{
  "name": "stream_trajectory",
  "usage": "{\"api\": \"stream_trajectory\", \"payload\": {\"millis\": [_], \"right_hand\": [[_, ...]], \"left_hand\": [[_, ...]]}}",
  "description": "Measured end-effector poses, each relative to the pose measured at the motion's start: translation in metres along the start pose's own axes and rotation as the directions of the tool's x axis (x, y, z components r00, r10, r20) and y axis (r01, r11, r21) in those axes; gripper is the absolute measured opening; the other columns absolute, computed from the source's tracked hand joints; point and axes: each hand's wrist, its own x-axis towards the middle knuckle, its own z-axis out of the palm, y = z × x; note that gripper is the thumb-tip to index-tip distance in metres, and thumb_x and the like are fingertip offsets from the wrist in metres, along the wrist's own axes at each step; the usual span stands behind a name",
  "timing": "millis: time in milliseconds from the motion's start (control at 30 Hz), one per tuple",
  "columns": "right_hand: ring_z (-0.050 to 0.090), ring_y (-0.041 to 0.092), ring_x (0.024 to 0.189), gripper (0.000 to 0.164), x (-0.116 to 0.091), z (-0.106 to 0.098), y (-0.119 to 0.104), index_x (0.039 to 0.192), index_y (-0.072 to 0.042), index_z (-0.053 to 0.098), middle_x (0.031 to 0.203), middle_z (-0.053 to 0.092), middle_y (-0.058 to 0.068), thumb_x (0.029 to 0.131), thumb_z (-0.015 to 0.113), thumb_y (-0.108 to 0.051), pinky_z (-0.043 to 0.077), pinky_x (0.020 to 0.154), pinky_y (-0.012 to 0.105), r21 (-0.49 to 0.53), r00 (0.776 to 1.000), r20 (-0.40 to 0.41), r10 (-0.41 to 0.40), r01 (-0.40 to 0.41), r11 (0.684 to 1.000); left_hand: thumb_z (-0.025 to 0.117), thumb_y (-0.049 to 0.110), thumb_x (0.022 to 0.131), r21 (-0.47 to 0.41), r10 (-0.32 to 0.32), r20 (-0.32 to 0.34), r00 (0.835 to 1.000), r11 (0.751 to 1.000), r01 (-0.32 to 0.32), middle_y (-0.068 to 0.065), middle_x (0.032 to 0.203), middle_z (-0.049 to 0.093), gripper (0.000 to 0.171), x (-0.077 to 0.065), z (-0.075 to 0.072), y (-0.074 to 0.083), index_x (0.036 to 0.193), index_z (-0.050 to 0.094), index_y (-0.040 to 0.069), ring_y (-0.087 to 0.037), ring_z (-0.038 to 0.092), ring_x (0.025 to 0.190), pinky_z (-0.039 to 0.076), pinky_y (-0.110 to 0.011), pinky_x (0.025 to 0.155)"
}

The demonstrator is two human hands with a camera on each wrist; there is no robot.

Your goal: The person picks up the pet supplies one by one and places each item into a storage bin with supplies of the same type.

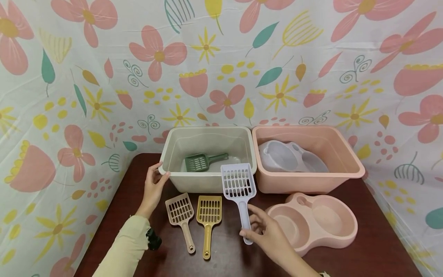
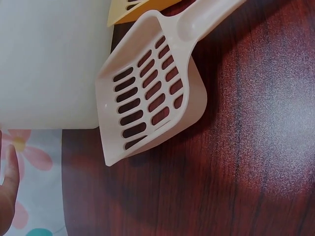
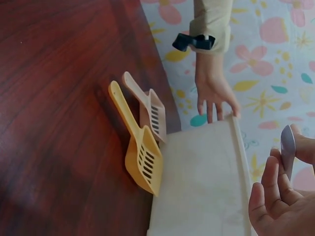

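Observation:
In the head view my right hand (image 1: 264,231) pinches the handle of a lavender litter scoop (image 1: 239,181), raised with its slotted head up in front of the off-white litter box (image 1: 197,181). The right wrist view shows the handle end (image 3: 288,147) between thumb and fingers. My left hand (image 1: 154,188) rests at the box's front left corner; its fingers (image 3: 211,105) look mostly straight, touching the rim. A dark green scoop (image 1: 197,163) lies inside this box. On the table before it lie a beige-pink scoop (image 1: 180,209) and a yellow scoop (image 1: 209,211).
A pink litter box (image 1: 301,182) stands against the off-white one on the right, with a grey double bowl (image 1: 283,156) inside. In front of it, a pink double bowl (image 1: 316,234) sits on the dark wood table (image 1: 228,261). Floral cloth (image 1: 221,57) hangs behind.

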Motion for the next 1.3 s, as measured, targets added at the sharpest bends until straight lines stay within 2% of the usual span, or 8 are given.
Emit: {"api": "stream_trajectory", "payload": {"millis": [133,300,500,733,933,1133,1300], "right_hand": [[0.057,0.005,0.070,0.063,0.007,-0.004,-0.004,0.133,0.013,0.049,0.086,0.068,0.006,0.079,0.080,0.000,0.046,0.061,0.022,-0.001,0.999,-0.008,0.038,-0.038,0.999],[0.058,0.009,0.069,0.066,0.018,-0.007,-0.009,0.136,0.010,0.048,0.087,0.067,0.010,0.079,0.079,0.002,0.047,0.064,0.023,0.061,0.994,0.004,0.108,-0.108,0.992],[0.058,0.008,0.067,0.066,0.031,-0.012,-0.015,0.136,0.011,0.048,0.086,0.069,0.008,0.079,0.079,0.002,0.048,0.062,0.023,0.014,0.998,-0.008,0.063,-0.063,0.998],[0.059,0.010,0.071,0.068,0.040,-0.014,-0.025,0.138,0.007,0.049,0.089,0.070,0.008,0.079,0.081,-0.001,0.048,0.064,0.022,0.007,0.991,-0.034,0.127,-0.127,0.992],[0.059,0.010,0.073,0.069,0.047,-0.016,-0.031,0.140,0.006,0.049,0.091,0.070,0.009,0.080,0.081,-0.002,0.048,0.064,0.023,-0.011,0.990,-0.049,0.131,-0.131,0.991],[0.059,0.010,0.074,0.069,0.054,-0.018,-0.034,0.140,0.002,0.050,0.091,0.070,0.004,0.080,0.082,-0.007,0.047,0.066,0.023,-0.096,0.993,-0.046,0.110,-0.114,0.989],[0.060,0.012,0.074,0.071,0.062,-0.019,-0.036,0.142,0.002,0.048,0.091,0.070,0.003,0.081,0.082,-0.009,0.048,0.066,0.025,-0.147,0.995,-0.031,0.090,-0.094,0.985]], "left_hand": [[0.060,0.007,0.099,-0.010,-0.010,0.009,1.000,1.000,0.010,-0.027,0.127,0.049,0.052,0.000,0.000,0.000,0.146,0.038,-0.001,-0.015,0.052,0.100,0.045,-0.017,0.084],[0.059,0.009,0.100,-0.015,-0.025,0.022,0.999,1.000,0.026,-0.028,0.129,0.048,0.053,-0.001,-0.001,-0.001,0.147,0.037,0.001,-0.013,0.052,0.100,0.046,-0.024,0.087],[0.058,0.011,0.100,-0.010,-0.048,0.021,0.999,0.999,0.048,-0.022,0.132,0.049,0.053,-0.001,0.000,-0.001,0.148,0.036,0.005,-0.013,0.051,0.101,0.046,-0.024,0.084],[0.058,0.011,0.101,-0.004,-0.050,0.012,0.999,0.999,0.050,-0.019,0.131,0.050,0.053,-0.002,0.001,-0.001,0.149,0.035,0.005,-0.019,0.051,0.103,0.044,-0.022,0.080],[0.056,0.010,0.101,-0.020,-0.045,0.012,0.999,0.999,0.045,-0.020,0.130,0.048,0.053,-0.003,0.002,-0.002,0.148,0.034,0.005,-0.024,0.049,0.103,0.043,-0.022,0.079],[0.055,0.011,0.102,-0.030,-0.047,0.012,0.999,0.998,0.048,-0.018,0.131,0.046,0.052,-0.004,0.004,-0.002,0.149,0.033,0.005,-0.020,0.049,0.102,0.044,-0.021,0.080],[0.055,0.011,0.102,-0.027,-0.047,0.011,0.999,0.999,0.047,-0.019,0.133,0.045,0.052,-0.003,0.004,-0.002,0.149,0.033,0.005,-0.012,0.051,0.099,0.044,-0.021,0.080]]}}
